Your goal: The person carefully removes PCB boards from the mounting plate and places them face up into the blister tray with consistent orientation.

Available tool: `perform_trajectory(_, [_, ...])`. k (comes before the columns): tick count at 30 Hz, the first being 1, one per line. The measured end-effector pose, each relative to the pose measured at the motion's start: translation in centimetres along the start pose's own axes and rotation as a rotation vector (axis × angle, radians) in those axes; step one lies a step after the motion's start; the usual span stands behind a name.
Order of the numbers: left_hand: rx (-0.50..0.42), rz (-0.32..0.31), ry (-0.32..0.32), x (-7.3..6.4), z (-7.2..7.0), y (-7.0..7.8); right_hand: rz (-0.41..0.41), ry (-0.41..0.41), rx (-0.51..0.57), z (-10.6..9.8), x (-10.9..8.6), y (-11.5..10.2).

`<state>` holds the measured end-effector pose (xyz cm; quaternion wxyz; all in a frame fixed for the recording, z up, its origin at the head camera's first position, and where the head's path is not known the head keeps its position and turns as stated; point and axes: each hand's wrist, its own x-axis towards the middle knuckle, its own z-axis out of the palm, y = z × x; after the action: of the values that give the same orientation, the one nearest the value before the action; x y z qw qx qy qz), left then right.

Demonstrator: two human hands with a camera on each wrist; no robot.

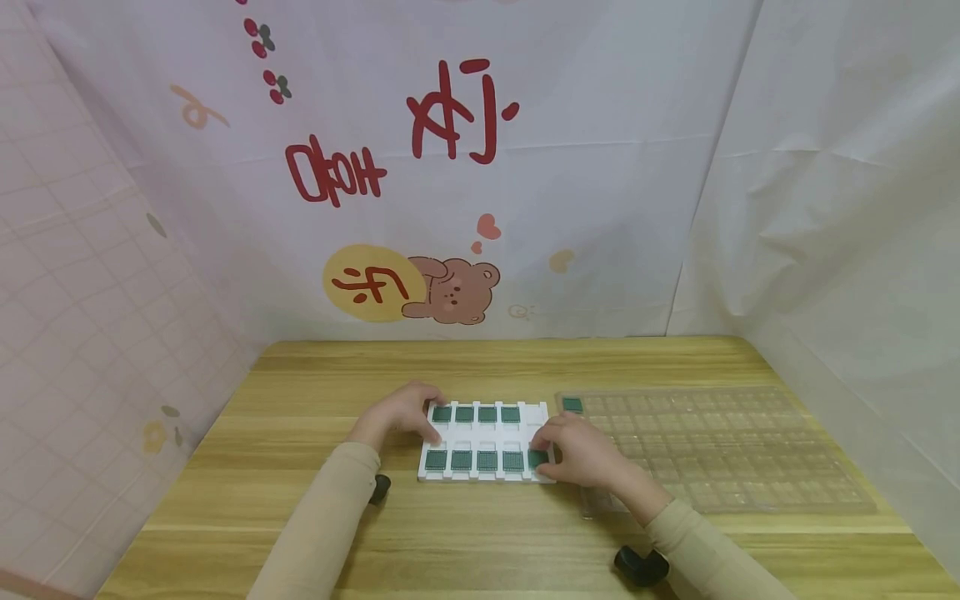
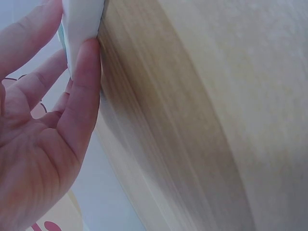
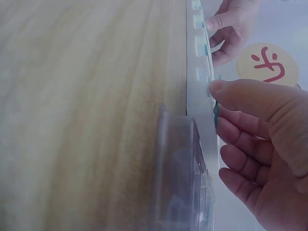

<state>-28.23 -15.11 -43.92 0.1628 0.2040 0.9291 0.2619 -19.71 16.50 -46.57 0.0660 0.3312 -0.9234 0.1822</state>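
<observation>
A white slotted tray (image 1: 487,435) lies mid-table, holding two rows of small green circuit boards (image 1: 487,461). My left hand (image 1: 407,410) grips its left end, thumb and fingers on the edge; in the left wrist view the hand (image 2: 53,101) holds the white edge. At the tray's near right corner, my right hand (image 1: 577,452) pinches a green circuit board (image 1: 536,457) between thumb and fingers. That board (image 3: 216,110) shows edge-on at the tray in the right wrist view. The far right slot (image 1: 534,414) of the tray is bare.
On the right lies a clear plastic compartment tray (image 1: 720,510), close against the white tray, with one green board (image 1: 572,405) in its far left compartment. Black pieces (image 1: 641,567) sit at both wrists. A printed cloth (image 1: 600,167) stands behind the table.
</observation>
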Motion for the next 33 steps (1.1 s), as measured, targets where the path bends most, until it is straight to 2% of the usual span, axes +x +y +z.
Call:
perform_trajectory(7, [-0.012, -0.015, 0.007, 0.1, 0.1, 0.1, 0.007, -0.001, 0.020, -0.1, 0.0, 0.0])
perform_trajectory(22, [-0.003, -0.010, 0.006, 0.1, 0.0, 0.0, 0.006, 0.053, 0.124, -0.8, -0.4, 0.5])
perform_trajectory(33, [0.003, -0.010, 0.004, 0.2, 0.1, -0.2, 0.059, 0.077, 0.196, -1.7, -0.7, 1.1])
